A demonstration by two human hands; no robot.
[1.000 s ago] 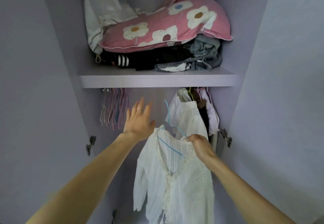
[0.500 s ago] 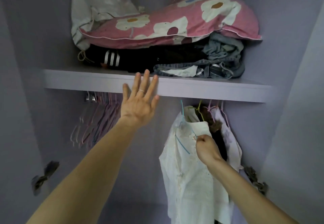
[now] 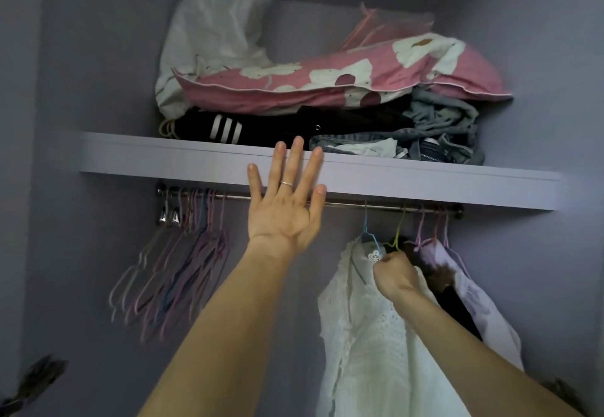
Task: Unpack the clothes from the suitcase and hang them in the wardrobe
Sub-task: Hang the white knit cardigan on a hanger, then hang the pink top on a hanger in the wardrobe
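Note:
A white lace blouse (image 3: 366, 335) hangs on a blue hanger (image 3: 368, 233) whose hook sits over the metal rail (image 3: 346, 203) under the shelf. My right hand (image 3: 395, 274) grips the blouse's collar at the hanger's shoulder. My left hand (image 3: 286, 207) is raised with fingers spread flat against the front edge of the lilac shelf (image 3: 425, 184). To the right of the blouse hang a dark garment (image 3: 441, 281) and a pale lilac one (image 3: 483, 305) on other hangers.
A bunch of empty wire hangers (image 3: 176, 266) hangs at the rail's left end. On the shelf lie a pink flowered pillow (image 3: 327, 83), a white bag (image 3: 215, 34), black striped clothing (image 3: 228, 129) and folded jeans (image 3: 434, 135). Wardrobe walls close in both sides.
The blouse went up from chest height and its hanger hook now sits on the rail. My left hand rose from below the shelf to its front edge. The view moved closer.

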